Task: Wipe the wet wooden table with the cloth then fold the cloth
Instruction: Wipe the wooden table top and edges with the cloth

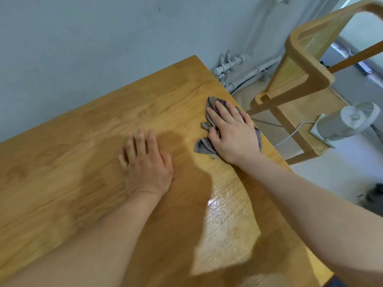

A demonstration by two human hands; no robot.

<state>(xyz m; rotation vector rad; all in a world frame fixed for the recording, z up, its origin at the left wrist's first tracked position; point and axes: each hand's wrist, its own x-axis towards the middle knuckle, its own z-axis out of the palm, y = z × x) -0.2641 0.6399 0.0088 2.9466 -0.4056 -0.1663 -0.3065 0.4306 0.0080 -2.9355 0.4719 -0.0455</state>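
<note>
A bunched grey cloth lies on the wooden table close to its right edge. My right hand presses flat on top of the cloth, fingers spread and pointing away from me, and covers most of it. My left hand rests palm down on the bare wood at the table's middle, fingers together, holding nothing. A shiny wet streaked patch glistens on the wood below my right forearm.
A grey wall runs along the table's far side. To the right, off the table's edge, stands a wooden chair with a cane back. A small white fan with a cable sits beside it. Grey pipes run along the wall's foot.
</note>
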